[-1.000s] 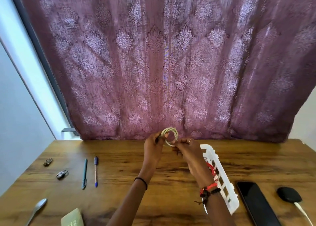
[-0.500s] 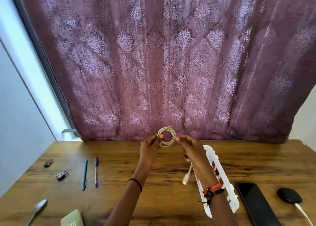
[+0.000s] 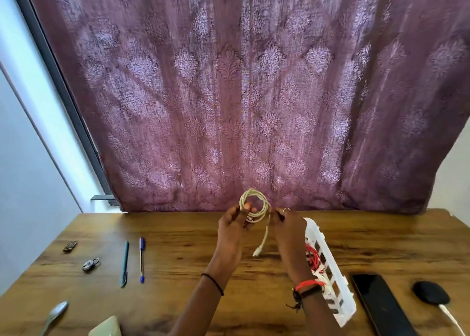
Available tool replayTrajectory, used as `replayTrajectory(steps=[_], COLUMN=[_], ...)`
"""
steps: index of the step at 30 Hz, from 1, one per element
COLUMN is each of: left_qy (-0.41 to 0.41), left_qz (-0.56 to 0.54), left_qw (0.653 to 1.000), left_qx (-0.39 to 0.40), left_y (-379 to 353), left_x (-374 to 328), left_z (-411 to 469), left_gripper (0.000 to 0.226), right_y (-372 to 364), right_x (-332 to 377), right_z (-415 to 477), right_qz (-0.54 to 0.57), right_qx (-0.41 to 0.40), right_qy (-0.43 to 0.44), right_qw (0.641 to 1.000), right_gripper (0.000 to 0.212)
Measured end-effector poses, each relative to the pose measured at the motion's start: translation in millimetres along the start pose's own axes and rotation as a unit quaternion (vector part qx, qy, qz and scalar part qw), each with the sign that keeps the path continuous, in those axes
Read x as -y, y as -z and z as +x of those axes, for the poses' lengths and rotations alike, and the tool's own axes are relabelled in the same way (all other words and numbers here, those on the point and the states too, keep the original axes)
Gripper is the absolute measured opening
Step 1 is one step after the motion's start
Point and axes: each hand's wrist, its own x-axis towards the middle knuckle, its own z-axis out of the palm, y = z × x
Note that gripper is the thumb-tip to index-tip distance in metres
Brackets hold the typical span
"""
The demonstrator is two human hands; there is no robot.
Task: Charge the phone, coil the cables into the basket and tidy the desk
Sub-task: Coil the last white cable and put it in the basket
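Head view, hands: left hand (image 3: pixel 232 223) and right hand (image 3: pixel 284 220) pinch the cable (image 3: pixel 254 204) coil, its plug dangling below the fingers.
Left: basket (image 3: pixel 338 284), phone (image 3: pixel 379 302), pens (image 3: pixel 133 259).

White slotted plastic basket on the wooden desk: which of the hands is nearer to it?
Right. The right hand is just beside the white slotted plastic basket, its wrist overlapping the rim in view. The left hand holds the coiled cream cable farther off, on the side away from it.
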Motion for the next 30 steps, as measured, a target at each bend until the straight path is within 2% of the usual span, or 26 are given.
replayTrajectory(steps=[7, 15, 21, 24, 26, 30], left_qy=[0.034, 0.054, 0.092, 0.115, 0.125, 0.125], left_qz=[-0.05, -0.02, -0.102, -0.108, -0.094, -0.022], left_qw=[0.998, 0.998, 0.99, 0.987, 0.988, 0.992], left_qx=[0.031, 0.028, 0.022, 0.013, 0.01, 0.023], left_y=[-2, -3, -2, 4, 10, 21], left_x=[7, 14, 15, 19, 20, 16], left_z=[-3, -10, -9, -7, -3, 3], left_gripper=[0.023, 0.025, 0.022, 0.022, 0.021, 0.016], right_y=[0, -5, -11, -12, -10, -5], right_x=[13, 6, 11, 12, 11, 14], right_z=[-8, -9, -13, -15, -14, -9], right_qz=[0.137, 0.165, 0.212, 0.258, 0.279, 0.355], right_qx=[0.017, 0.037, 0.064, 0.087, 0.133, 0.218], right_qy=[-0.046, -0.07, -0.08, -0.109, -0.133, -0.199], right_qw=[0.989, 0.983, 0.972, 0.956, 0.942, 0.887], right_gripper=[0.03, 0.022, 0.019, 0.014, 0.011, 0.013])
